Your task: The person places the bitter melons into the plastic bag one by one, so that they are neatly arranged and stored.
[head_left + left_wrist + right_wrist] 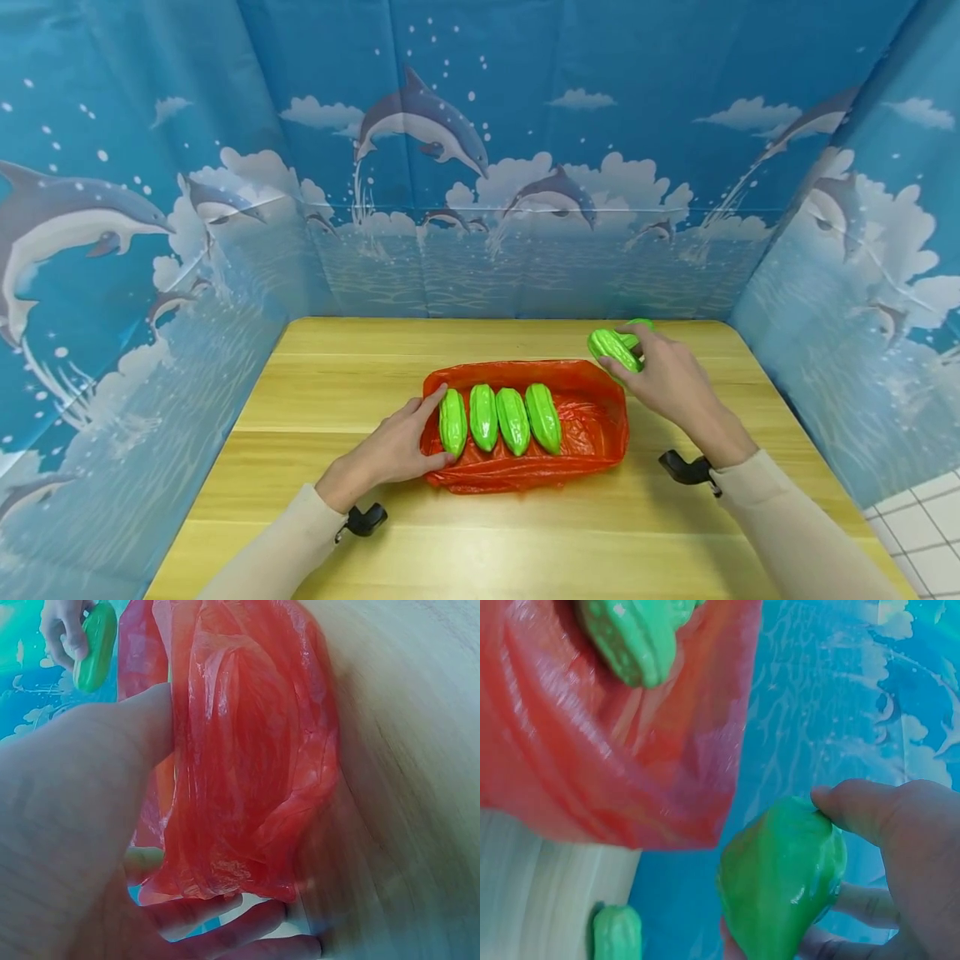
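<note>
A red plastic bag [525, 475], spread into an oblong open shape, stands on the table. Inside it, several glossy green bitter melons [513, 421] lie side by side, toward its left end. My left hand [393, 446] grips the bag's left end between thumb and fingers, beside the leftmost melon. Beyond the bag's right back corner, my right hand [675, 379] holds another bitter melon [615, 350] by thumb and fingers; the right wrist view shows this held melon [784, 881] close up. Partly hidden behind that hand is one more bitter melon [641, 324].
The wooden table [337, 367] has its back edge against a blue dolphin-print curtain [525, 267], which also hangs at both sides. Dark curved pieces [686, 468] are fixed at both wrists. White tiles [922, 525] show at the lower right.
</note>
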Demonstrator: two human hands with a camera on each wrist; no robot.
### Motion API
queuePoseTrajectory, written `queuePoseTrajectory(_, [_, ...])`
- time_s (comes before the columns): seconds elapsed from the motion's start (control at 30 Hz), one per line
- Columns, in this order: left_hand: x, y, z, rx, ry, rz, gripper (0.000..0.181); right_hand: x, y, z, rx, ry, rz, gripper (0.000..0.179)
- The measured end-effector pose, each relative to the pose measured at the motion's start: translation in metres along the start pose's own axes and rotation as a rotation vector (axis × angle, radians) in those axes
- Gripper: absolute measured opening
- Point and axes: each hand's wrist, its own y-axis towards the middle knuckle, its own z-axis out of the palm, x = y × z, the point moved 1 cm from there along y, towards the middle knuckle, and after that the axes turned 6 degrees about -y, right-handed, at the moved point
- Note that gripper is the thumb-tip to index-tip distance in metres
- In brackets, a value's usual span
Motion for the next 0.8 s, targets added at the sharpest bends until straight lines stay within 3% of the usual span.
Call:
queuePoseTrajectory(0.4, [-0.001,0.001,0.001,0.003,-0.001,0.007,0.116,0.028,-0.002,0.000,0.087,0.089,-0.015,0.071])
queuePoseTrajectory(0.8, [-0.002,0.001,0.001,0.012,0.002,-0.001,0.114,0.057,-0.003,0.019,0.160,0.184,-0.027,0.068])
